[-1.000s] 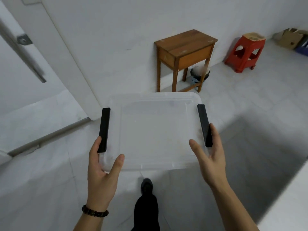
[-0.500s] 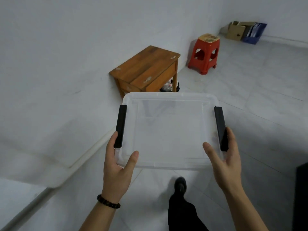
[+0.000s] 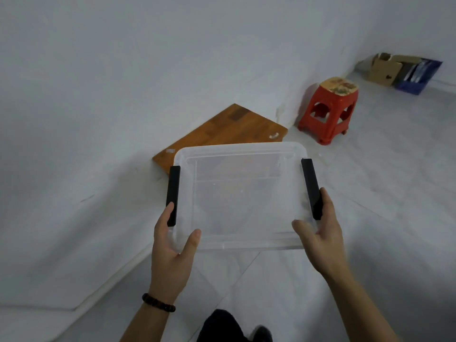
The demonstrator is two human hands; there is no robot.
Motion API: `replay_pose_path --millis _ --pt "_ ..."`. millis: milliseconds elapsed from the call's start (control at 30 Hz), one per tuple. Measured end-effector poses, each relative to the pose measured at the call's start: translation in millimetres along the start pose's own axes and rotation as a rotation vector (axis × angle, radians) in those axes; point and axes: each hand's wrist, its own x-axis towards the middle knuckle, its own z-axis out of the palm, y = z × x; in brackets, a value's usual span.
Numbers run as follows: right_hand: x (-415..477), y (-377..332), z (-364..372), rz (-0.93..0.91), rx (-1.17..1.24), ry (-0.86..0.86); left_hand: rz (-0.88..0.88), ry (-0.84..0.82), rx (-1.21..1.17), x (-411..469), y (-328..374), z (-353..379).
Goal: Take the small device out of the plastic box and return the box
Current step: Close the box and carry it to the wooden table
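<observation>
Box (image 3: 240, 193) is gripped at both near corners: left hand (image 3: 170, 253) and right hand (image 3: 320, 243) closed on it, thumbs on the lid (seemingly empty), black latches (image 3: 172, 193) beside the fingers.

You hold the clear plastic box (image 3: 240, 196) with its lid on, level, above the wooden table (image 3: 222, 134), whose top shows past the box's far left corner. Your left hand (image 3: 170, 250) grips the near left corner, thumb on the lid, fingers beside the left black latch (image 3: 172, 195). Your right hand (image 3: 320, 238) grips the near right corner, fingers touching the right black latch (image 3: 311, 188). A beaded bracelet (image 3: 158, 302) sits on your left wrist. The red stool (image 3: 328, 112) stands on the floor beyond the table, against the wall. A cardboard box (image 3: 385, 69) and a blue container (image 3: 417, 75) sit in the far corner.
</observation>
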Motion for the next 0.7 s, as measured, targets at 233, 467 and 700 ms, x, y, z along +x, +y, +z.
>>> replay_pose_path --millis 233,467,700 --pt "180 -12 70 -0.067 -0.040 -0.139 -0.066 0.047 0.006 161 -24 57" --pt "334 -4 133 -0.006 -0.246 -0.264 -0.231 0.044 0.055 295 -47 106" --pt "463 25 182 -0.013 -0.366 -0.494 -0.402 0.149 0.080 373 -77 152"
